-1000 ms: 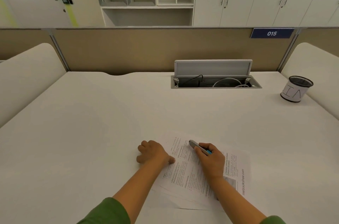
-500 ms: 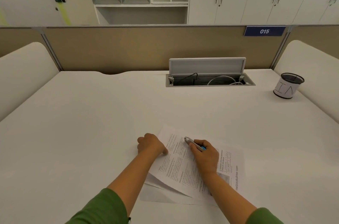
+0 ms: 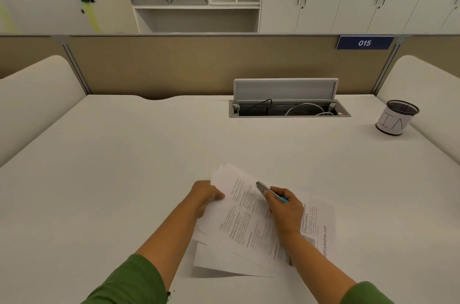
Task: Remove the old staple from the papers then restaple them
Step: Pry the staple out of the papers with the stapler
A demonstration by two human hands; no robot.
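1. Papers (image 3: 245,226) lie fanned near the front edge of the desk (image 3: 124,166), between our hands; far left corner is lifted and the sheets splay apart.
2. Our left hand (image 3: 205,195) is curled closed on that left edge, thumb on top, raising the stack.
3. Our right hand (image 3: 286,209) rests on the top sheet, closed around a slim metal tool with a blue end (image 3: 270,191), tip pointing at the raised corner. We cannot tell if it is remover or stapler.
4. Staple is too small to see; we judge we are at removal or checking the corner.
5. Next move calls for steadying the corner and bringing the tool tip onto it.
6. Versus half a second ago, the corner is higher and the sheets fan wider.
7. Mesh cup (image 3: 397,120) stands far right, well apart.
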